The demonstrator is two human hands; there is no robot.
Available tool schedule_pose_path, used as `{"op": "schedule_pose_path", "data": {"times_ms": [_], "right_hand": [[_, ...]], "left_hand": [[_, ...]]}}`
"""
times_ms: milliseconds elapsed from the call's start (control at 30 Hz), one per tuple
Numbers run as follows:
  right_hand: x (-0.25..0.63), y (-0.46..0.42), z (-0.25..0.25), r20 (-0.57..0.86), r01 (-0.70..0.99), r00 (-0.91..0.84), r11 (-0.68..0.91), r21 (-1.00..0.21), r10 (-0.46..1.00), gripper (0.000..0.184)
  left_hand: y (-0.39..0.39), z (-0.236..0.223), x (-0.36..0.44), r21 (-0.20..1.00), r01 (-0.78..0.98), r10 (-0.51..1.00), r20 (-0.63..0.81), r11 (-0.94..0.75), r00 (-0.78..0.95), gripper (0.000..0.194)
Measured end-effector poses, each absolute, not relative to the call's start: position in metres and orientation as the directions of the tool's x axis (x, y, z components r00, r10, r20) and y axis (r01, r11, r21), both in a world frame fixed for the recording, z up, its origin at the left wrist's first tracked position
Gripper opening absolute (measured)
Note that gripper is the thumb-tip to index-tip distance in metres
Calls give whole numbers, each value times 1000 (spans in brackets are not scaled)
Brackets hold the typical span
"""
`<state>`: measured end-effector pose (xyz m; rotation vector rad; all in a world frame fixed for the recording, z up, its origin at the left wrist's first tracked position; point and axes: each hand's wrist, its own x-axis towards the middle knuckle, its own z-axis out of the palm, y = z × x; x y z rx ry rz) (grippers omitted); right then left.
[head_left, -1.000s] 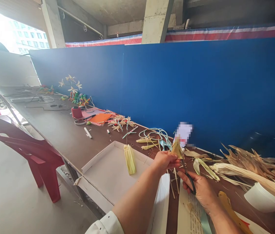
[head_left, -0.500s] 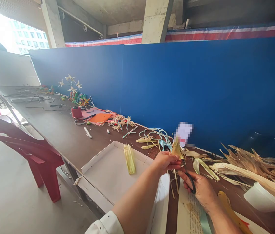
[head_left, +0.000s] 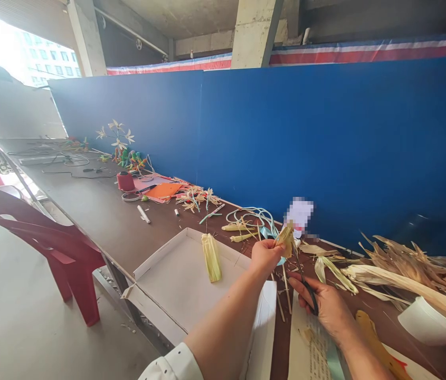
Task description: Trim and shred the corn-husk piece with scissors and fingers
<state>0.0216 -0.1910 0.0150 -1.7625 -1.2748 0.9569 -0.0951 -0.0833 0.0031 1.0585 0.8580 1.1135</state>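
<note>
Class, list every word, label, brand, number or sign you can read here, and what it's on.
Readable text: none.
Sheet by the right hand: rows of print, too small and blurred to read.
White paper before the blue panel: pixelated, unreadable.

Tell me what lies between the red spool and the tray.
In the head view, a pale ring, a green bit, a white stick and a small white piece lie between red spool and tray.
</note>
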Motion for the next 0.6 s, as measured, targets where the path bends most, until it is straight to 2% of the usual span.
{"op": "schedule_pose_path", "data": {"times_ms": [433, 600], "right_hand": [[20, -191, 17, -110, 448, 182, -182, -875, 977, 36], [23, -191, 17, -139, 429, 173, -202, -881, 975, 38]], "left_hand": [[-94, 19, -103, 902, -338, 910, -122, 268, 396, 11], [-91, 17, -104, 931, -266, 915, -139, 251, 379, 19]]}}
